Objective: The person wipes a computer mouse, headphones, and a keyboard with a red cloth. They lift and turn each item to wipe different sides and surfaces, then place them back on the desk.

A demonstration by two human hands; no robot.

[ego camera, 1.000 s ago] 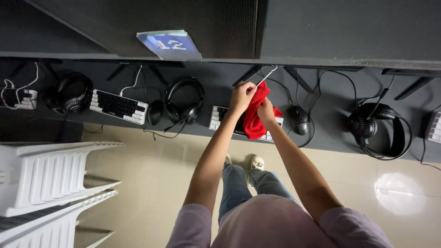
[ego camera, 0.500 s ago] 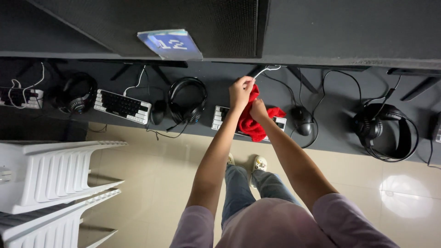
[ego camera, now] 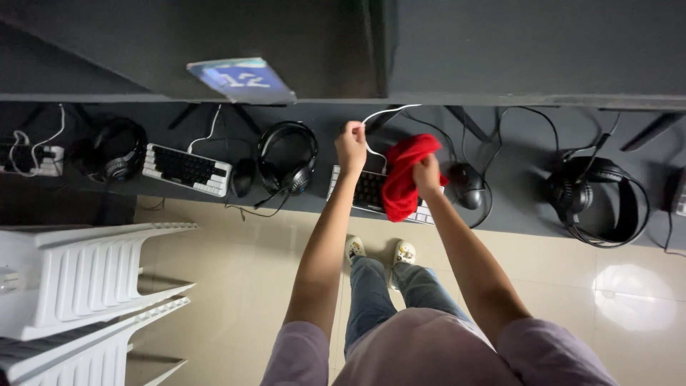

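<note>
Head view shows a white cable [ego camera: 382,114] pinched between the fingers of the left hand [ego camera: 351,141] and lifted clear of the dark worktop [ego camera: 514,207]; it arcs away from those fingers toward the back wall and also drops below them to the keyboard [ego camera: 371,191]. Just to the right of those fingers, the right hand [ego camera: 427,175] is closed around a bunched red cloth [ego camera: 401,179], which hangs over the keyboard's right half; whether the cloth touches the keys cannot be told.

Compared with 1 second ago, the 2 hands have parted. Then they sat close together with the cloth bundled between them; now the left hand has risen and moved left, taking the cable up with it, while the right hand has come lower with the cloth. My reading is that the cable has been drawn out of the way so the cloth can reach the keyboard and the surface under it, so the wiping here looks to be in its early part.

Just beyond the right fingers lies a black mouse [ego camera: 466,184]. Left of the left fingers rests a black headset [ego camera: 287,159], then a second mouse [ego camera: 242,176], a second keyboard [ego camera: 186,170] and another headset [ego camera: 114,150]. Well to the right sits a third headset [ego camera: 597,196]. A blue numbered card [ego camera: 241,80] leans on the partition above. White plastic chairs [ego camera: 78,286] stand stacked at lower left on the tiled floor [ego camera: 236,286].
</note>
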